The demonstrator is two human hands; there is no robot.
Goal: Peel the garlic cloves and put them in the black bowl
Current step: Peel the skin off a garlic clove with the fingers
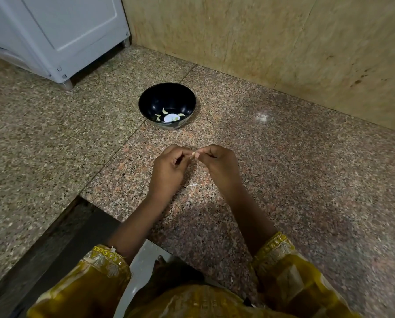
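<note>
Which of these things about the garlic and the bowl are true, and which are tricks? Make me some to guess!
1. The black bowl stands on the speckled granite surface. True.
2. The black bowl is empty. False: a few peeled cloves lie inside it.
3. The left hand and right hand pinch one small garlic clove between them. True.
4. The hands are reaching into the bowl. False: they are nearer the person, apart from it.
5. The sleeves are blue. False: they are yellow.
</note>
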